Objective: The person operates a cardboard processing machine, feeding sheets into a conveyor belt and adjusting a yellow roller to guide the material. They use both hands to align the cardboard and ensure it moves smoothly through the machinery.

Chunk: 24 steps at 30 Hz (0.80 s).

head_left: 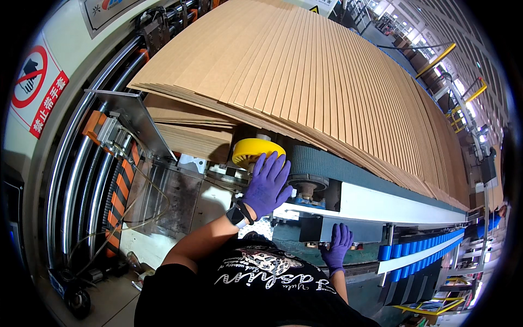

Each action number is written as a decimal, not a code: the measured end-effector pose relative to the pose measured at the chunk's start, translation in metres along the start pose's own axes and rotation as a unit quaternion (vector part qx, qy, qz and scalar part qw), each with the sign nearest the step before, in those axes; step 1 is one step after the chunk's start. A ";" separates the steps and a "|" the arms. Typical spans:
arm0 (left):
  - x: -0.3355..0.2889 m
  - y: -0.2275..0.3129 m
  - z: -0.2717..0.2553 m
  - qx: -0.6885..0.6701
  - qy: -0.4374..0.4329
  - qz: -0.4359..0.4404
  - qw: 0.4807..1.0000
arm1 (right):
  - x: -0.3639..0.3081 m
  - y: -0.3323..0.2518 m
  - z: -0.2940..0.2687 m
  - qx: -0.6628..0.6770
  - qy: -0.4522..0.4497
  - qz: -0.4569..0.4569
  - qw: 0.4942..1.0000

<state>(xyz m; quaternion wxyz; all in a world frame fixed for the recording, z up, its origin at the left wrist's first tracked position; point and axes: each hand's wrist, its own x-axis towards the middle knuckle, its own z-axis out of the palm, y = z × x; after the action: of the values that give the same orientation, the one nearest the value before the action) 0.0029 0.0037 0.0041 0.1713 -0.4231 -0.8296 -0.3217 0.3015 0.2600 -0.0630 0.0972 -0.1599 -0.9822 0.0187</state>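
Observation:
My left hand (268, 185), in a purple glove, lies with its fingers stretched over the near edge of a yellow wheel (251, 148). It holds nothing. Lower and to the right, my right hand (339, 248), also gloved in purple, has its fingers extended beside a dark grey box (357, 231) under the conveyor; nothing shows in its grasp, and I cannot tell whether it touches the box. Brown cardboard sheets (305, 71) lie overlapped in a long slanting row on a ribbed grey belt (321, 162). More sheets (190, 139) form a stack behind the wheel.
At left stand a metal plate (136, 117), shiny rollers (71, 180) and an orange-and-black striped guard (119, 196). A white rail (392, 203) edges the belt. Blue rollers (419, 256) run at the lower right. Another person (492, 222) is at the far right.

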 end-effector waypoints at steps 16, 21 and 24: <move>0.000 0.000 0.002 0.009 -0.002 0.000 1.000 | 0.001 0.000 0.001 -0.019 0.012 -0.013 1.000; 0.000 0.000 0.001 0.006 -0.004 0.000 1.000 | 0.001 0.000 0.000 -0.018 0.011 -0.015 1.000; 0.001 0.001 0.000 0.006 -0.005 -0.001 1.000 | 0.001 0.000 0.000 -0.019 0.005 -0.013 1.000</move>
<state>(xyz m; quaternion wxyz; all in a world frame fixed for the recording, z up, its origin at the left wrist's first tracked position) 0.0032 0.0047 0.0046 0.1697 -0.4227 -0.8328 -0.3144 0.3005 0.2605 -0.0630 0.0992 -0.1491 -0.9838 -0.0016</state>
